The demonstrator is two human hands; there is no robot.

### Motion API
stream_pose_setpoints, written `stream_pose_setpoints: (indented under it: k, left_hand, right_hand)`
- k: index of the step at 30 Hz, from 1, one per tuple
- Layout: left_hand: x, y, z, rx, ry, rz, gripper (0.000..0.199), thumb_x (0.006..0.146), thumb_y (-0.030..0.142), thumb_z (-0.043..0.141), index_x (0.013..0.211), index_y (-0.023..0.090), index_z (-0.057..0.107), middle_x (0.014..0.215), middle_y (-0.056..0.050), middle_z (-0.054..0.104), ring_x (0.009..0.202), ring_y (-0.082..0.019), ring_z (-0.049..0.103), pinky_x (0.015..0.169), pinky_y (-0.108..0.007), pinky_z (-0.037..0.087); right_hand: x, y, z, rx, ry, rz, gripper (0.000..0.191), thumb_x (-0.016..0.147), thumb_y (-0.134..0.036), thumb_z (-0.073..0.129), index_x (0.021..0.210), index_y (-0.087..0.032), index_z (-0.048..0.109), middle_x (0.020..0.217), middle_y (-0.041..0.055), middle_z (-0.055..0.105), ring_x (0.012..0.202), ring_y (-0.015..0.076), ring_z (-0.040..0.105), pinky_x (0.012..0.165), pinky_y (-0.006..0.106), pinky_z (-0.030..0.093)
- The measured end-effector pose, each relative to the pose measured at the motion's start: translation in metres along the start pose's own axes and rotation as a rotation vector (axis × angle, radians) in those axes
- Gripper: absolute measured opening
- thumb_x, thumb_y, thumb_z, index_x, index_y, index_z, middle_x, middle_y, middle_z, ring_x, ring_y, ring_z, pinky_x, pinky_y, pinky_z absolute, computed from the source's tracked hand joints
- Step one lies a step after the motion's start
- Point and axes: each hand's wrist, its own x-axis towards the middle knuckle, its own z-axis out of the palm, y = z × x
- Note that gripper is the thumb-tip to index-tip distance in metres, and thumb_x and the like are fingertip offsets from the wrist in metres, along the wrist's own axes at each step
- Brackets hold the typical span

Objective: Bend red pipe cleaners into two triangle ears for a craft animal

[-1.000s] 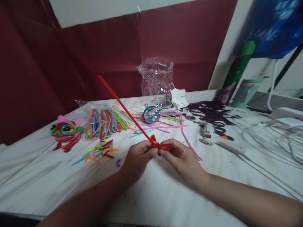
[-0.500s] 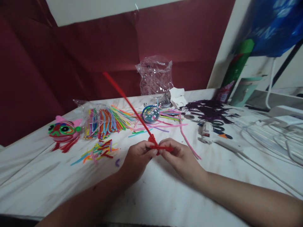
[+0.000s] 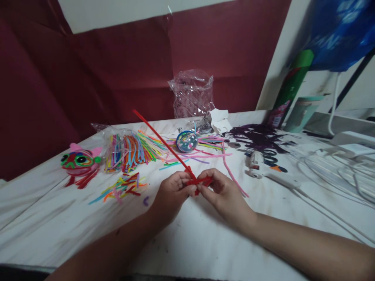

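Observation:
Red pipe cleaners [image 3: 164, 141], bent together into a small bundle, are pinched between my two hands above the table. One long straight end sticks out up and to the left. My left hand [image 3: 172, 192] grips the bundle from the left with thumb and fingers. From the right, my right hand [image 3: 224, 192] pinches the folded part, its fingertips almost meeting those of the left. Parts of the bend are hidden behind my fingers. Beyond my hands sits a clear ball [image 3: 186, 141] with a blue pipe cleaner around its edge.
To the left stand a pink animal-faced craft figure [image 3: 79, 162], bundled colourful pipe cleaners [image 3: 133, 150] and short cut pieces [image 3: 124, 189]. A white glue gun [image 3: 257, 164], scissors [image 3: 271, 158], purple scraps [image 3: 254, 136] and cables [image 3: 336, 164] lie right. A clear plastic bag [image 3: 191, 93] stands behind.
The long red end has swung lower, its tip coming down and slightly right. My fingers have shifted a little on the bundle; both hands still hold it.

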Motion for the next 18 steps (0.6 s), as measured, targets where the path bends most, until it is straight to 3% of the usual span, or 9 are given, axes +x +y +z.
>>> stream_pose_setpoints:
  k: [8,18]
  left_hand:
    - [-0.0030,0.0044,0.0026,0.082,0.013,0.009,0.010,0.067,0.021,0.065,0.073,0.014,0.060,0.056,0.001,0.061,0.057,-0.012,0.055,0.061,-0.025,0.042]
    - [-0.0026,0.0072,0.0033,0.123,0.014,0.014,0.011,0.068,0.022,0.065,0.069,0.013,0.058,0.052,0.001,0.059,0.054,-0.011,0.054,0.057,-0.024,0.041]
  right_hand:
    - [-0.0012,-0.0002,-0.0017,-0.075,-0.014,-0.065,0.008,0.077,-0.015,0.054,0.083,-0.020,0.053,0.074,0.0006,0.061,0.067,0.0137,0.059,0.063,0.027,0.049]
    - [-0.0007,0.0001,-0.0006,-0.011,-0.053,-0.002,0.006,0.077,-0.017,0.055,0.082,-0.019,0.052,0.071,-0.0001,0.060,0.066,0.0135,0.058,0.063,0.027,0.047]
